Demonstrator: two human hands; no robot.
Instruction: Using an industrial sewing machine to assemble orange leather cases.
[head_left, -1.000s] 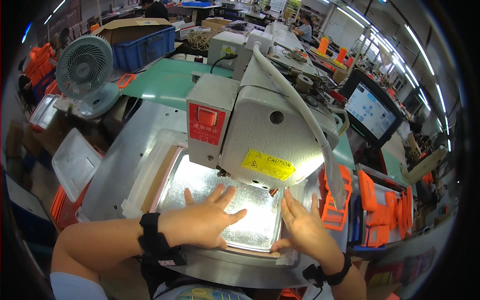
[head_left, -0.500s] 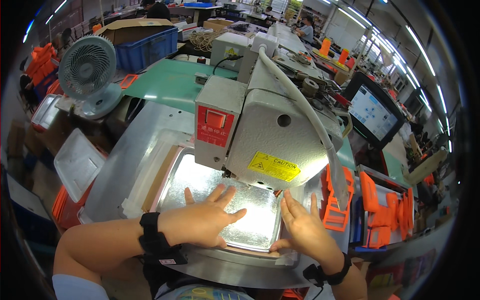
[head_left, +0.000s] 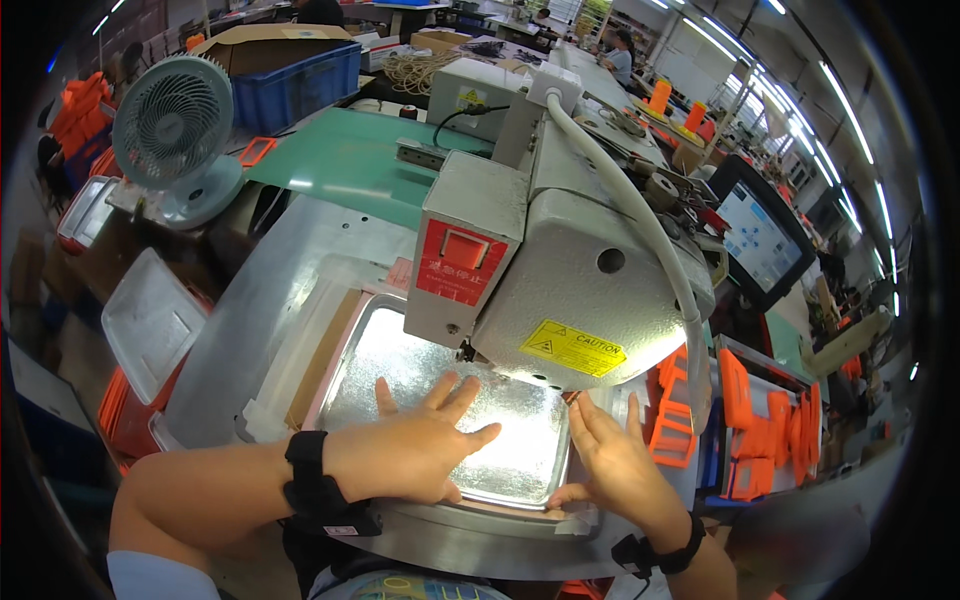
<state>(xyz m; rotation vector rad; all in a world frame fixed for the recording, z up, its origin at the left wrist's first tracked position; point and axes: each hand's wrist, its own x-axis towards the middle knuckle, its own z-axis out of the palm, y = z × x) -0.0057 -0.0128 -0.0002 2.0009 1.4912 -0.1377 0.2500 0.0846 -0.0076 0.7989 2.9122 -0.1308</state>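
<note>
A shiny silver rectangular tray-like panel with a raised rim lies flat beneath the grey head of an industrial sewing machine. My left hand rests over its near left part, fingers spread and palm down. At the right edge of the panel is my right hand, its fingers stretched forward along the rim and the thumb apart near the close corner. Neither hand grips anything. The machine head hides the far right part of the panel. A brown strip runs along the panel's left side.
Orange frames lie right of the machine, beside a box of orange pieces. To the left are another silver panel and a fan. A screen stands at the right. A blue crate is further back.
The view has shifted a little, so the machine head appears further right. Both hands keep nearly the same places on the panel, with their fingers still stretched out.
</note>
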